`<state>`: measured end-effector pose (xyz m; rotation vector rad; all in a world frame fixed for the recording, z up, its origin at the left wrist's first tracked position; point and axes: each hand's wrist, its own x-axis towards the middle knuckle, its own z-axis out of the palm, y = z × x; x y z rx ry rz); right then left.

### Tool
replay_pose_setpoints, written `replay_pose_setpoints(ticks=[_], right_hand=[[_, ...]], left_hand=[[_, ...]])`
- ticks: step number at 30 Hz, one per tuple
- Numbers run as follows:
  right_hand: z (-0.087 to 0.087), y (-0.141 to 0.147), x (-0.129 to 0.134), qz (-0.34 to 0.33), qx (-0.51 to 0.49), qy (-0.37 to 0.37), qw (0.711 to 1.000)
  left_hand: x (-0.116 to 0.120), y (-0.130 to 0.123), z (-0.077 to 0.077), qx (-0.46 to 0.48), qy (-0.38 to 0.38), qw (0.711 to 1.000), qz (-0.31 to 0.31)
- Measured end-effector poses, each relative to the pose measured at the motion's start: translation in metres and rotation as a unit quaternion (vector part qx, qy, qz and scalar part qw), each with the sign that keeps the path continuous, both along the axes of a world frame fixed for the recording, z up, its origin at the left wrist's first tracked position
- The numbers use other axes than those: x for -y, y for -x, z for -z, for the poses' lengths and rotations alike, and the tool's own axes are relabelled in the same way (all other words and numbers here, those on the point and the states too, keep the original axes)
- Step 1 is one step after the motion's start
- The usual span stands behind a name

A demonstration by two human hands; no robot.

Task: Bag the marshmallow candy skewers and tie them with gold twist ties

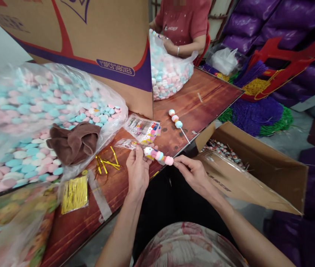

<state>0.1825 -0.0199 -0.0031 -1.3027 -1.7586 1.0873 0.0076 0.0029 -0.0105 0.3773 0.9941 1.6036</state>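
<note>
A skewer of pink, white and blue marshmallows (159, 154) lies level above the table's front edge. My right hand (191, 171) is closed at its pink right end, and the stick itself is hidden there. My left hand (138, 168) pinches a small clear printed bag (126, 144), close to the skewer's other end. Whether that end is inside the bag I cannot tell. Beyond my hands, a second marshmallow skewer (175, 118) rests on the table (202, 83) with its white stick toward me. Flat printed bags (141, 128) lie just behind my left hand.
A large plastic bag of marshmallows (90, 92) fills the left, with a brown cloth (74, 142) on it. Gold twist ties (107, 165) and a pack of them (74, 194) lie nearby. A tall carton (90, 44) blocks the back; an open carton (268, 159) stands right. A co-worker (185, 26) sits opposite.
</note>
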Motion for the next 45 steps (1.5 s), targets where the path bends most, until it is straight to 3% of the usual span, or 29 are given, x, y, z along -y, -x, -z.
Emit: replay_pose_setpoints(ticks=[6,10,12,17,20,22,25,28,30,31,33,36,38,41,45], right_hand=[[0.004,-0.008,0.003,-0.027,0.151,-0.189,0.97],[0.004,-0.005,0.007,-0.004,0.21,-0.239,0.948],[0.005,0.0,0.011,0.005,0.205,-0.231,0.951],[0.006,0.008,0.011,0.01,0.048,-0.083,0.995],[0.005,0.01,0.007,0.012,-0.091,0.069,0.993],[0.004,0.011,0.005,0.015,-0.192,0.177,0.965],[0.004,0.009,0.004,0.001,-0.324,0.318,0.891],[0.005,0.005,0.004,-0.026,-0.384,0.397,0.833],[0.005,0.005,0.003,-0.032,-0.385,0.413,0.825],[0.005,0.006,0.004,-0.026,-0.373,0.406,0.834],[0.004,0.01,0.004,0.004,-0.325,0.354,0.877],[0.0,0.012,0.005,0.048,-0.208,0.203,0.956],[-0.002,0.01,0.006,0.044,-0.115,0.094,0.988],[-0.003,0.003,0.005,0.025,-0.005,-0.018,1.0],[-0.005,-0.005,0.002,0.012,0.036,-0.055,0.998]], left_hand=[[0.004,0.003,0.0,0.0,0.031,0.999,0.043],[0.004,0.0,-0.002,0.022,0.025,0.999,0.034],[0.004,-0.004,-0.002,0.024,0.01,0.999,0.022],[0.006,-0.011,-0.001,0.016,0.004,0.999,0.028],[0.008,-0.012,0.0,0.018,0.009,0.999,0.047],[0.008,-0.012,0.0,0.025,0.009,0.998,0.054],[0.008,-0.012,0.0,0.041,0.008,0.997,0.061],[0.007,-0.012,0.002,0.038,0.0,0.996,0.077],[0.008,-0.011,0.004,0.018,-0.002,0.996,0.09],[0.008,-0.011,0.004,0.005,-0.001,0.995,0.097],[0.008,-0.01,0.005,-0.019,0.004,0.993,0.113],[0.007,-0.006,0.003,-0.031,0.015,0.989,0.145],[0.005,-0.002,0.0,-0.025,0.03,0.987,0.158],[0.001,0.005,-0.003,-0.008,0.062,0.985,0.16],[0.0,0.012,-0.007,0.002,0.097,0.98,0.174]])
